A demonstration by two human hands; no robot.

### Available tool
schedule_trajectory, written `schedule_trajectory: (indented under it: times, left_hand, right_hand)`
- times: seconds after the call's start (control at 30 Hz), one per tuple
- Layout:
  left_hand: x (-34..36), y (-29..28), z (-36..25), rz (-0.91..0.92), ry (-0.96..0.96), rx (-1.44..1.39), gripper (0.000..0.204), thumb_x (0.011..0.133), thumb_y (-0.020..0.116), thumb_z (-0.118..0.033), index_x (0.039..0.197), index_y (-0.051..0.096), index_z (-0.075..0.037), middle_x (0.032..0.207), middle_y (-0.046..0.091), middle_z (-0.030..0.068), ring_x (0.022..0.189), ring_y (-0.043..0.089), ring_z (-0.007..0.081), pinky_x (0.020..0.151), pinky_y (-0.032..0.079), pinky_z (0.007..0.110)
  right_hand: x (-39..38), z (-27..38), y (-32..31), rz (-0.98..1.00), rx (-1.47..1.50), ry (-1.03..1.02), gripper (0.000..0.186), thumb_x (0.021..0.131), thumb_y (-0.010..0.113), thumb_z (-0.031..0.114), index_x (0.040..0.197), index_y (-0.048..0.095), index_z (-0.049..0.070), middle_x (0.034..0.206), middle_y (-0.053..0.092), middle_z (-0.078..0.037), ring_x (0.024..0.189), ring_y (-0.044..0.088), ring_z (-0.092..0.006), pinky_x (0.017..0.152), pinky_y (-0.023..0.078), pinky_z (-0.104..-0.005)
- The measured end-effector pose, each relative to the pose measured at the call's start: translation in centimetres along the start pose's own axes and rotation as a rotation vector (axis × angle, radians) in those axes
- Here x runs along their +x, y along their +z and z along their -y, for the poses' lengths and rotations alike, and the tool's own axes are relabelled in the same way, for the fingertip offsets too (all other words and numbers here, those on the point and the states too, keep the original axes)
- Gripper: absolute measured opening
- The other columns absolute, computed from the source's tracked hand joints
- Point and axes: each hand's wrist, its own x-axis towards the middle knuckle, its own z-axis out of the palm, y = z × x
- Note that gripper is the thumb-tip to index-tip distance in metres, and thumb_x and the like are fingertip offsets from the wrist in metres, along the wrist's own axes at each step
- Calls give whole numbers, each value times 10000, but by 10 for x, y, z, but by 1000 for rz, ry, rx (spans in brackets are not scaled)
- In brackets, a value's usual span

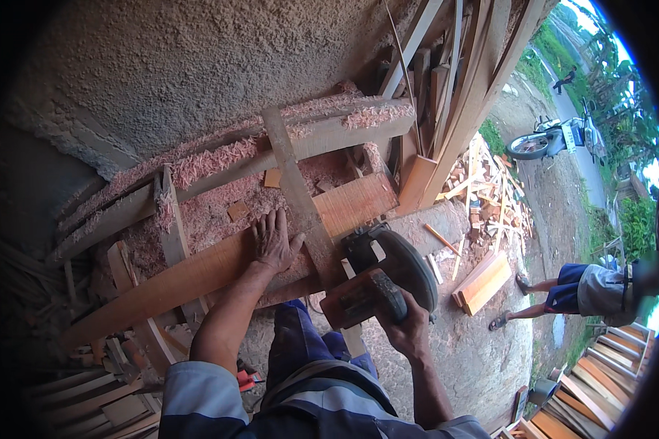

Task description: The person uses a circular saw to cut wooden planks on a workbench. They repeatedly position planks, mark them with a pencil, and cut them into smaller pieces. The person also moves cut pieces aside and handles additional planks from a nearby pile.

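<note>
A long reddish-brown plank [176,278] lies slantwise across a rough wooden bench frame [234,172]. My left hand [274,245] rests flat on the plank, fingers spread, just left of a pale crosspiece [294,179] that runs over it. My right hand [408,325] is wrapped round the rear handle of a dark circular saw [399,267]. The saw stands at the plank's right part, beside the crosspiece. Its blade is hidden under the guard, so I cannot tell whether it touches the wood.
Pink shavings [220,161] cover the frame and ground. Upright boards [461,95] lean at the back right, near an offcut heap [483,197] and stacked short boards [483,284]. Another person [578,293] stands at right; a motorcycle [556,139] is parked beyond. More timber [102,406] lies at lower left.
</note>
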Motion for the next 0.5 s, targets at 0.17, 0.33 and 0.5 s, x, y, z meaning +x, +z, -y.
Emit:
schedule_trajectory:
  times: [0.17, 0.33, 0.5]
  left_hand:
    - [4, 5, -2, -86, -35, -59, 782, 989, 507, -498, 1530, 324, 36, 1489, 407, 258, 1387, 369, 423, 1196, 171, 619]
    - [6, 10, -9, -145, -90, -7, 546, 1011, 519, -392, 1417, 438, -37, 1384, 500, 201, 1309, 451, 378, 1147, 259, 587]
    - [5, 10, -7, -225, -51, -8, 481, 1007, 533, -374, 1365, 473, -58, 1306, 526, 183, 1261, 473, 372, 1114, 289, 574]
  right_hand:
    - [7, -4, 10, 37, -29, 49, 443, 853, 817, 179, 1244, 655, 46, 1041, 761, -177, 986, 757, -248, 868, 580, -368]
    - [4, -16, 16, 75, 19, 88, 413, 837, 833, 211, 1171, 667, 34, 964, 756, -141, 913, 741, -196, 833, 570, -348]
    - [11, -16, 13, 157, 101, 121, 397, 842, 819, 173, 1174, 667, 19, 972, 734, -94, 906, 689, -147, 829, 548, -321]
